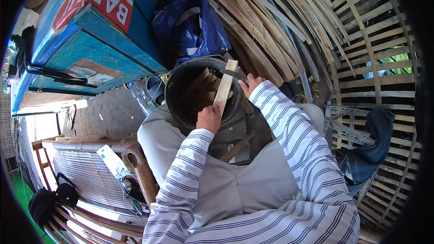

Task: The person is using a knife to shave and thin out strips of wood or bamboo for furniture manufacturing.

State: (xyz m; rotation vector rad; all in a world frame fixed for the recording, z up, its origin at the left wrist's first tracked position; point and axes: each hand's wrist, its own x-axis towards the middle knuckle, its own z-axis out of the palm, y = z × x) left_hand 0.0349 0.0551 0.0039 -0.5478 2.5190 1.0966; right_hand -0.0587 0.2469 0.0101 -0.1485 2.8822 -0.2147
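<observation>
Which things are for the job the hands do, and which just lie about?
Seem part of the job:
wooden strip, in the left hand
dark blade, in the right hand
black bucket, holding wood pieces

Seem just lying about:
blue bag, beyond the bucket
clear bottle, left of it
denim cloth, far right

A slatted wall [398, 80] is standing right of the right grip [252, 85], daylight showing through its gaps. Left of the left grip [209, 118], grey floor [106, 114] is stretching between a blue wooden cabinet [117, 56], farther forward, and a bamboo seat [81, 171], farther back, with bright light glowing beyond.
</observation>
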